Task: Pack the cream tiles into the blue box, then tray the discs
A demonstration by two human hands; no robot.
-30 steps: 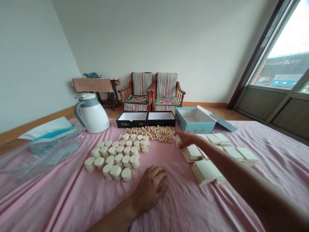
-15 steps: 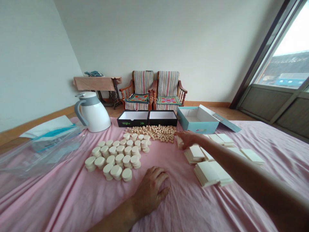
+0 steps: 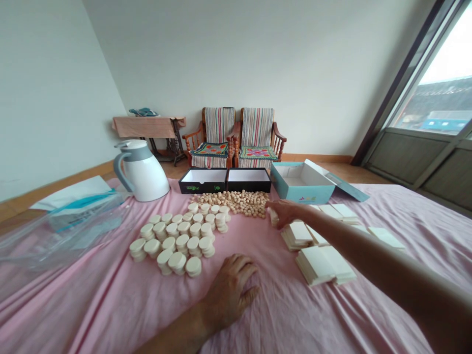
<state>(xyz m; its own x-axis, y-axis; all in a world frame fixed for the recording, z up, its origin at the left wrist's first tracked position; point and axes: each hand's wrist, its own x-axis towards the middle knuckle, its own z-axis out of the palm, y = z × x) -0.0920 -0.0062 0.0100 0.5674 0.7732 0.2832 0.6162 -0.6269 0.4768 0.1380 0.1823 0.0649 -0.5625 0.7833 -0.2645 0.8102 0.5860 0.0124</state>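
My left hand (image 3: 231,291) lies flat on the pink cloth (image 3: 110,305), fingers spread, holding nothing. My right hand (image 3: 284,212) reaches far forward and grips a small stack of cream rectangular pieces (image 3: 273,217) at the far left of the rectangular stacks (image 3: 322,263). Just beyond it lies a heap of small round wooden beads (image 3: 236,202). Stacks of cream oval pieces (image 3: 177,238) stand left of centre.
A white jug (image 3: 142,170) stands at the back left, beside a clear plastic bag (image 3: 55,226). Two black open boxes (image 3: 224,180) and an open teal box (image 3: 302,183) line the far edge. Two striped chairs (image 3: 236,137) stand behind.
The view shifted slightly between the first and second frames. My right hand stays on the rectangular stack by the beads. My left hand has not moved.
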